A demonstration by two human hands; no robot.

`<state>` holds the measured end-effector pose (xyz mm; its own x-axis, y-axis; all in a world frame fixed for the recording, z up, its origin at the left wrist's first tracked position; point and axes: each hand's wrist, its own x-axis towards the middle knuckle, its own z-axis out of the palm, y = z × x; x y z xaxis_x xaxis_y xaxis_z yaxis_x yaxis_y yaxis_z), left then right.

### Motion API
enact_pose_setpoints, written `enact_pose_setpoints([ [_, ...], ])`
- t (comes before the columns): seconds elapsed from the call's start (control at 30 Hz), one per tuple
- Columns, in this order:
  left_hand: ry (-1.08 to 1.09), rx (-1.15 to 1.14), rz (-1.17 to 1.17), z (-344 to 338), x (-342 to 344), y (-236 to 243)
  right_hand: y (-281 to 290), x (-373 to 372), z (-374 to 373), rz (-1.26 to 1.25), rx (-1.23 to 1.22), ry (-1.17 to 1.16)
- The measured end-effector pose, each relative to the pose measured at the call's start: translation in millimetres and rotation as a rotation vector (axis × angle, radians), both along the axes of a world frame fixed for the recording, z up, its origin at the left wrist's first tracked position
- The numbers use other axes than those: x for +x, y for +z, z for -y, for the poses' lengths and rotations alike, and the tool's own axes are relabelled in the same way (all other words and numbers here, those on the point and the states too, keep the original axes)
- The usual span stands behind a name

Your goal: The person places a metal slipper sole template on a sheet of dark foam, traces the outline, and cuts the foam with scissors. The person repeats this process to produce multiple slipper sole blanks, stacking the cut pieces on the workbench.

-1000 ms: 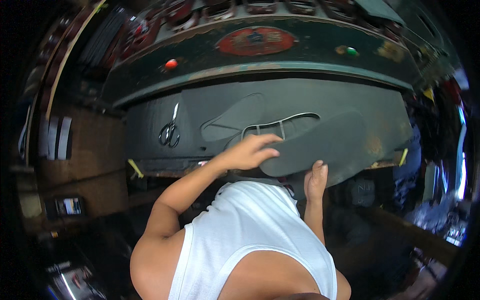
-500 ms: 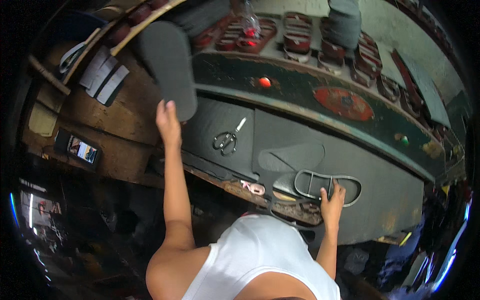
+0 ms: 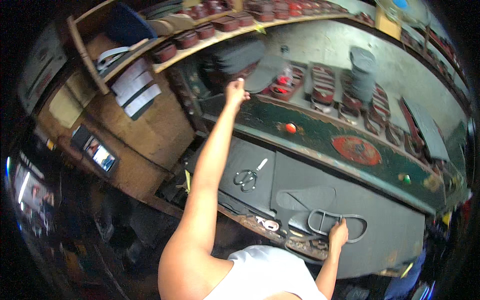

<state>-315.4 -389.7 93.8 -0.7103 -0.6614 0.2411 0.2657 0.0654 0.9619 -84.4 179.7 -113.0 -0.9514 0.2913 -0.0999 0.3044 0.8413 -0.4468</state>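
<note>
Stretched far forward, my left hand [image 3: 236,93] is closed at the end of a flat grey shoe sole [image 3: 267,75], which reaches away above the bench's back ledge. Motion blurs the sole a little, and a stack of grey sheets lies behind it. My right hand [image 3: 338,234] grips the near side of a sole-shaped metal cutting die [image 3: 361,218] with crossbars, down on the dark sheet [image 3: 395,220]. Next to the die a sole-shaped outline [image 3: 307,197] shows in the sheet. Scissors [image 3: 246,180] lie on the sheet's left part.
Several red sole-shaped dies [image 3: 322,85] line the back ledge, with a clear bottle [image 3: 285,70] and a grey stack [image 3: 362,75] among them. A wooden shelf [image 3: 225,31] crosses above. A phone [image 3: 99,154] lies at left. Small items [image 3: 270,224] edge the bench front.
My left hand has carried the sole forward and to the right, toward the back ledge. My right hand stays at the die. The view has shifted, showing more of the upper shelf.
</note>
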Motion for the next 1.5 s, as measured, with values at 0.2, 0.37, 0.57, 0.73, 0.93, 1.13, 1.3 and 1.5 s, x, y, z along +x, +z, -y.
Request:
enact_pose_setpoints([
  [0.2,0.198,-0.586,0.053,-79,97,-6,55,17,-1,-0.075,-0.01,0.077],
  [0.37,-0.924,-0.736,-0.039,-262,244,-28,123,11,8,-0.202,-0.248,0.276],
  [0.57,-0.975,-1.19,-0.127,-338,279,5,194,-19,-2,-0.226,-0.293,0.442],
  [0.73,-0.841,-1.204,-0.423,-379,252,35,254,-31,-43,-0.703,-0.459,0.468],
  [0.93,-0.586,-1.046,-0.576,-471,176,54,219,-7,-144,-1.175,-0.524,-0.059],
  [1.13,-0.291,-1.13,-0.537,-536,82,44,30,73,-230,-0.466,0.023,-0.908],
  [1.3,-0.14,-1.162,-0.503,-549,6,30,-57,120,-247,-0.473,-0.916,-0.914],
  [1.5,-0.069,-1.242,-0.332,-567,-67,16,6,105,-259,-0.717,-1.144,-0.687],
])
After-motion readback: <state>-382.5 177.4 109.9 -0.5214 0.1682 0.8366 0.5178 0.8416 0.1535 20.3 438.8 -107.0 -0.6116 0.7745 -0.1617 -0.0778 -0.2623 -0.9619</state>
